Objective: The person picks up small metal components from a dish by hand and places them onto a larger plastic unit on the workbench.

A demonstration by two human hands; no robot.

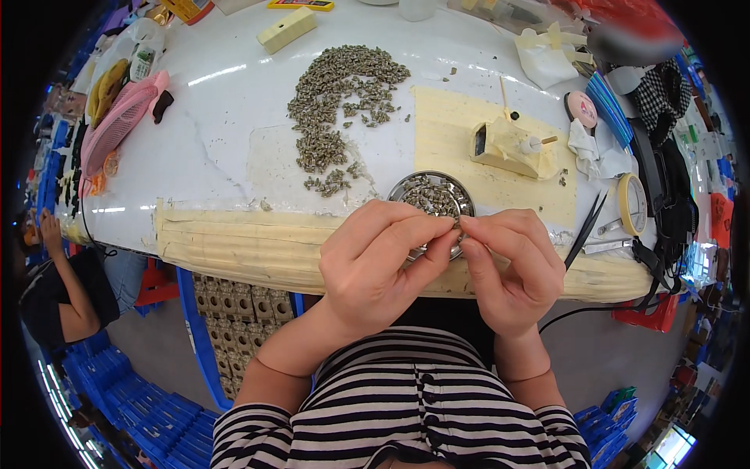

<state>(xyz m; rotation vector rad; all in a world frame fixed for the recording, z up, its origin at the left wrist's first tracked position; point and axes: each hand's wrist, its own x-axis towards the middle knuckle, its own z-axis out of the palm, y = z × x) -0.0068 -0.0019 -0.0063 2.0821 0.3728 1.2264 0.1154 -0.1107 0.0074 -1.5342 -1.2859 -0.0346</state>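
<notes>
- White and scuffed, the worktable (219,148) is stretching across my view, its near edge wrapped in yellowed tape (234,246); grey floor is showing below it.
- I am seeing blue plastic crates (117,383) stacked on the floor at lower left, and another person (58,289) sitting at the far left edge.
- I am noting a cream rectangular block (287,30) lying at the top of the table and a yellow flat package (301,5) just beyond it; a pink mesh basket (117,121) is lying at the left rim.
- I am watching a round metal dish (433,195) sitting just beyond the hands, holding small grey metal parts; a much larger loose heap of parts (340,98) is spreading over the table behind it.
- I am seeing a taped-over fixture (508,144) standing on a cream mat to the right, with a roll of tape (631,203) and black tweezers (586,230) near it.
- I am seeing my left hand (375,266) and right hand (508,270) meeting fingertip to fingertip over the dish's near rim, both pinched together on something too tiny for me to make out.
</notes>
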